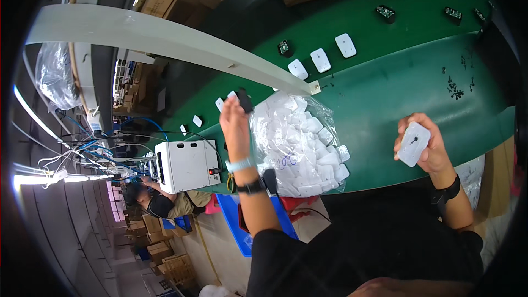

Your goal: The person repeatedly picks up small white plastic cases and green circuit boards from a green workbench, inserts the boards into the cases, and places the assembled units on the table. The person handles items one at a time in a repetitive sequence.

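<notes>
over green belt (385, 93): left hand (235, 124) grips black part (245, 100); right hand (426, 146) holds white cover (413, 143)

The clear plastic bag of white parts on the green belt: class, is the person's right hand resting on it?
No. The right hand is off to the side of the clear plastic bag, holding a white rectangular cover above the green belt.
</notes>
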A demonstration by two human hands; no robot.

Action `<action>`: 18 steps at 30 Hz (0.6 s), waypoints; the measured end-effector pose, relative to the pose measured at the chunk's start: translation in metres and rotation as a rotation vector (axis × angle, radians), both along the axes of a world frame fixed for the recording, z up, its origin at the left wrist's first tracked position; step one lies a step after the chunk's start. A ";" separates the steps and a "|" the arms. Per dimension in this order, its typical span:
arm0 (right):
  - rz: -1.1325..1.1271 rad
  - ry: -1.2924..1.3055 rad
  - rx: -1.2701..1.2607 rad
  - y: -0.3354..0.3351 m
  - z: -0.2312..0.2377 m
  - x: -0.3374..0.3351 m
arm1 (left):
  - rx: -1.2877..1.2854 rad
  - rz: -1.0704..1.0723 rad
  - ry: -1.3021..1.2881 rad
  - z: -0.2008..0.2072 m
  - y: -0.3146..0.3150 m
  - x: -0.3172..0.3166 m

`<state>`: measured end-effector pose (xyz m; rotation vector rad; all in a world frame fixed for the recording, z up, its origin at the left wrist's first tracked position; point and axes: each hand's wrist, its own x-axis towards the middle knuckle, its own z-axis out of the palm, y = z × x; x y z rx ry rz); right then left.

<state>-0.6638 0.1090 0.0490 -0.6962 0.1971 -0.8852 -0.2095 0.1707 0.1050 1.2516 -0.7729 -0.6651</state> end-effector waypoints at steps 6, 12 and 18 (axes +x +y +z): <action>0.121 -0.022 0.020 0.018 0.011 0.006 | -0.045 -0.466 0.086 0.008 0.058 -0.141; 0.081 0.101 -0.165 0.024 0.041 -0.015 | 0.019 -0.585 0.059 -0.004 0.070 -0.228; -0.169 0.455 -0.519 0.033 0.053 -0.031 | 0.038 -0.654 0.125 -0.014 0.063 -0.260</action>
